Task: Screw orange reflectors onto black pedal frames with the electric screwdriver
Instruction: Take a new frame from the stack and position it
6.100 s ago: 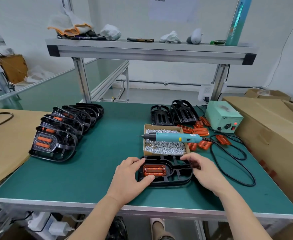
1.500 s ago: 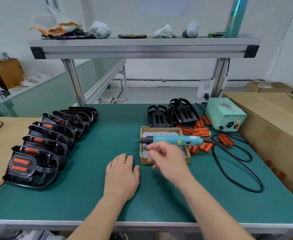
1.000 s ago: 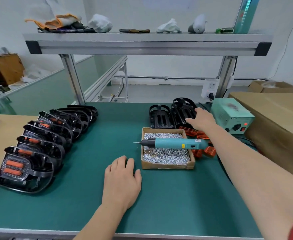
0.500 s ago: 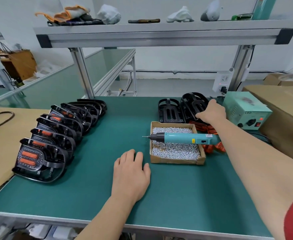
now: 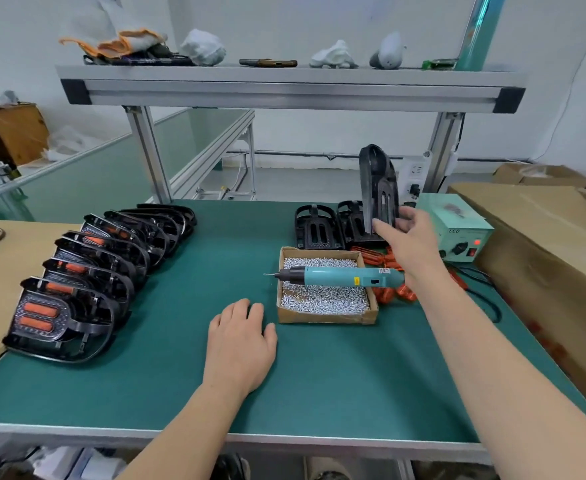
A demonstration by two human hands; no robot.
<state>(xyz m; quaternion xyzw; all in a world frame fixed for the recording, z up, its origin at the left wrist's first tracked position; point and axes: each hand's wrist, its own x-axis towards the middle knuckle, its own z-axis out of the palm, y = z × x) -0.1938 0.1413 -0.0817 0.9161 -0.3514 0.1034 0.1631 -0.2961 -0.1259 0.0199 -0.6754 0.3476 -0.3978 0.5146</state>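
My right hand [image 5: 410, 237] grips a bare black pedal frame [image 5: 377, 187] by its lower edge and holds it upright in the air above the far right of the mat. Two more bare frames [image 5: 315, 229] lie flat just below it. Loose orange reflectors [image 5: 371, 255] lie scattered behind and to the right of the screw box. The teal electric screwdriver [image 5: 341, 275] rests across the cardboard box of screws [image 5: 322, 299], tip pointing left. My left hand [image 5: 239, 337] rests flat on the green mat [image 5: 180, 341], fingers straight, holding nothing.
A row of several finished pedals with orange reflectors [image 5: 87, 271] overlaps along the left side. A green power supply [image 5: 457, 233] with a black cable stands at the right, beside large cardboard boxes [image 5: 544, 244]. An aluminium shelf [image 5: 284, 88] spans overhead.
My right hand, which was reaching onto the stacked frames at the back, has lifted one frame up and stood it on end. My left hand has stayed flat on the mat.
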